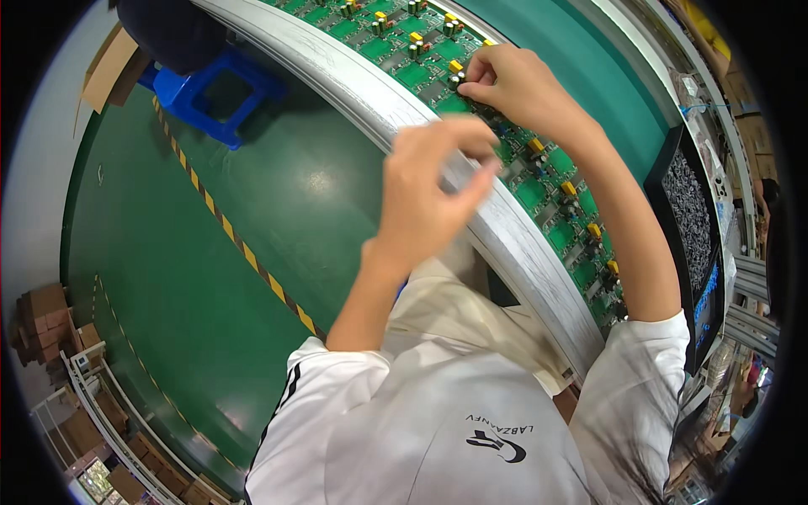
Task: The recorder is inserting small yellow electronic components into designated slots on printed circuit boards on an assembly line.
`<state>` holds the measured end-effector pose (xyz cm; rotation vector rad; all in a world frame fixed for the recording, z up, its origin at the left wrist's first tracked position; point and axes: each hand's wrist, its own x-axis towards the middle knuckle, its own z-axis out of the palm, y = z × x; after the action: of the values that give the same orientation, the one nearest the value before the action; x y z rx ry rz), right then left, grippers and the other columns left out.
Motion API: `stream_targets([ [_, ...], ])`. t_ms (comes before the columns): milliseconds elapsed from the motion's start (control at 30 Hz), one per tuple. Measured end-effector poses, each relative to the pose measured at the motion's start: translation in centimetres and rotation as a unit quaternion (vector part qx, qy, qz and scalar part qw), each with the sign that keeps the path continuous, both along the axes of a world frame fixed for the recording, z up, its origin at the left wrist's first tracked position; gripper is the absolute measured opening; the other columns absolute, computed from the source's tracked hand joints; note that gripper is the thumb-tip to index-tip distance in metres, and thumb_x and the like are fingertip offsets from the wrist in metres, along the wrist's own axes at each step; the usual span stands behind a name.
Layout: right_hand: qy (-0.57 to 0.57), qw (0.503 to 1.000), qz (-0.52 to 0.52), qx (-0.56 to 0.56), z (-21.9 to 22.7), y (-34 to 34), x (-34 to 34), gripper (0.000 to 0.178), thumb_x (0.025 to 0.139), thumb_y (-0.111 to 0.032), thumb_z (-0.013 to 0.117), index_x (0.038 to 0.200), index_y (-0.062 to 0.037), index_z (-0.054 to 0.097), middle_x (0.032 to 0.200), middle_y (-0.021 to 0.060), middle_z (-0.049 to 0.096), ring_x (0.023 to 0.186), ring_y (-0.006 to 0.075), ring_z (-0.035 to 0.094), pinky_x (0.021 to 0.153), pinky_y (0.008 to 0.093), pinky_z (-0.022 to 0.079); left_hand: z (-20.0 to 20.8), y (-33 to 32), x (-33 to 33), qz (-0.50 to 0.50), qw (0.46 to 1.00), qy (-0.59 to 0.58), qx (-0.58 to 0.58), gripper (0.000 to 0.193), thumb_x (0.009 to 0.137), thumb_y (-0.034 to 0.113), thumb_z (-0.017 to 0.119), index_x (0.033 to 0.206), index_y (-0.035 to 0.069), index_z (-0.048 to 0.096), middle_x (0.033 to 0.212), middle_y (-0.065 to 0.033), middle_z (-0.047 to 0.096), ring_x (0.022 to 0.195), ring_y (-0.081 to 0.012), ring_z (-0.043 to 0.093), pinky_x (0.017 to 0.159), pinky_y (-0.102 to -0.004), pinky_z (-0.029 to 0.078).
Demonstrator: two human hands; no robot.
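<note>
Green circuit boards (530,194) lie in a long row along a metal-edged work line, with yellow block parts and small cylindrical capacitors (418,48) standing on them. My right hand (526,88) reaches over the row, thumb and fingers pinched together at a board beside a yellow part (455,66) and capacitors. Whatever sits between those fingertips is too small or hidden to make out. Nearer to me, my left hand (429,181) hovers over the pale metal rail (526,231). Its fingers curl toward the thumb, but motion blurs them.
A black tray (694,210) full of small dark parts, with blue parts at its near end, stands on the right. A green belt surface (598,80) runs beyond the boards. To the left are a blue stool (206,97), a striped floor line (227,223) and cardboard boxes (46,320).
</note>
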<state>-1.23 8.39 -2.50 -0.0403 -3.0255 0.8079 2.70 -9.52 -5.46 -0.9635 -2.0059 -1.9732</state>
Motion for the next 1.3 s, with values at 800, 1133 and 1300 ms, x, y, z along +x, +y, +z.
stream_targets([
  [800,0.001,0.938,-0.310,-0.154,4.9,6.0,29.5,0.003,0.094,-0.002,0.054,0.093,-0.0009,0.056,0.083,0.0008,0.054,0.075,0.0066,0.052,0.069,0.0206,0.041,1.4,0.9,-9.7,-0.106,0.908,0.260,-0.310,0.008,0.077,0.009,0.069,0.084,0.010,0.071,0.077,-0.0005,0.066,0.079,-0.0164,0.056,0.079,-0.0336,0.038],
  [1133,-0.001,0.939,-0.318,-0.133,4.5,6.0,29.0,0.002,0.092,-0.001,0.055,0.091,0.0002,0.056,0.082,0.0018,0.055,0.074,0.0080,0.054,0.070,0.0212,0.043,0.9,1.4,-10.8,-0.148,0.902,0.306,-0.267,0.006,0.079,0.015,0.068,0.082,0.016,0.073,0.068,0.0012,0.060,0.081,-0.0148,0.055,0.080,-0.0329,0.035],
  [1300,-0.013,0.943,-0.302,-0.141,4.5,6.3,28.6,0.002,0.092,0.000,0.055,0.091,0.0004,0.056,0.084,0.0023,0.055,0.076,0.0086,0.054,0.071,0.0216,0.043,0.5,1.5,-11.0,-0.141,0.908,0.307,-0.248,0.003,0.079,0.015,0.069,0.080,0.016,0.072,0.069,0.0019,0.060,0.082,-0.0146,0.055,0.080,-0.0331,0.035],
])
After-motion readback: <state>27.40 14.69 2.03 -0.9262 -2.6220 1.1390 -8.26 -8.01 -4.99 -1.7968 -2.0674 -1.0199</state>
